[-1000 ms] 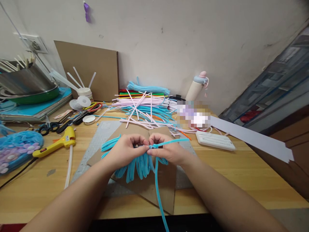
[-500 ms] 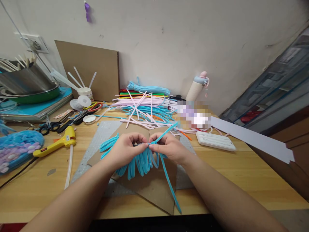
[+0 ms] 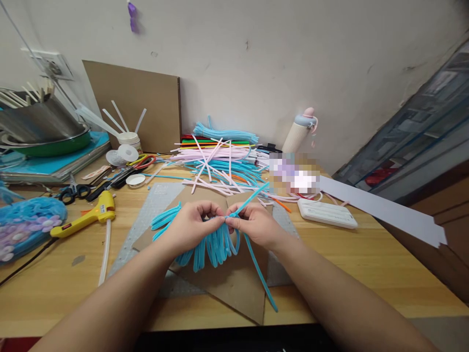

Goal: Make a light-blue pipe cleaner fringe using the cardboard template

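A row of looped blue pipe cleaners (image 3: 216, 249) hangs between my hands above a sheet of brown cardboard (image 3: 238, 293). My left hand (image 3: 194, 222) pinches its upper edge between thumb and fingers. Close beside it, my right hand (image 3: 254, 222) is closed on the blue pipe cleaner at the row's right end. One loose end (image 3: 256, 193) of that pipe cleaner sticks up to the right; another blue length (image 3: 260, 274) trails down toward the table's front edge. The fingertips hide the exact spot where the strands cross. Under the cardboard lies a grey cutting mat (image 3: 141, 234).
A yellow glue gun (image 3: 88, 217) and dark-handled scissors (image 3: 75, 190) lie at left, near a blue fuzzy piece with flowers (image 3: 32, 225). Piled pipe cleaners (image 3: 220, 156) line the wall. A white power strip (image 3: 327, 213) and a bottle (image 3: 297, 132) stand at right.
The trailing blue end has swung slightly up and to the right. Both hands keep almost the same pinch, with the right fingers shifted very slightly.
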### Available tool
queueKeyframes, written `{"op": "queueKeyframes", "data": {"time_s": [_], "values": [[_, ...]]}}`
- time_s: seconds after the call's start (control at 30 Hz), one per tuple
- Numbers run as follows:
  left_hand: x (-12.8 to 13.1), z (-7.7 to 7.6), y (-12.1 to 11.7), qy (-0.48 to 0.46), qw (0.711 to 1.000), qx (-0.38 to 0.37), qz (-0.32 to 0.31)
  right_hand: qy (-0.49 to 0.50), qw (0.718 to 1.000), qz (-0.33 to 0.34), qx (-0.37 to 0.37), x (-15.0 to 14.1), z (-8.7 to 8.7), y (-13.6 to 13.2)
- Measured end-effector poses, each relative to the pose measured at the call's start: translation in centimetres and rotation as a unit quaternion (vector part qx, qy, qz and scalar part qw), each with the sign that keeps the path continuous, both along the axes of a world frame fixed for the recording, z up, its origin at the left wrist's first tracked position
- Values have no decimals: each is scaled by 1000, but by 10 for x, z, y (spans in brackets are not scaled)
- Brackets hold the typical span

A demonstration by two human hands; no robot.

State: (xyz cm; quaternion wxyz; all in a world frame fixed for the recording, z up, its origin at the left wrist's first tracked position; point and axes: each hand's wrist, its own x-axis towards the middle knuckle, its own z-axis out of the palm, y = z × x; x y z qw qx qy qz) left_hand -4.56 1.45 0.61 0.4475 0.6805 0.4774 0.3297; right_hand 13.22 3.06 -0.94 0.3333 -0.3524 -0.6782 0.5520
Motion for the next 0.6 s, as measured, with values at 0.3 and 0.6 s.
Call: {"op": "queueKeyframes", "data": {"time_s": [0.3, 0.6], "values": [[-4, -3, 5, -57, 998, -5, 25, 105, 988, 15, -108, 1, 5, -1], [-3, -5, 5, -31, 999, -2, 27, 122, 989, 0, -89, -3, -2, -1]]}}
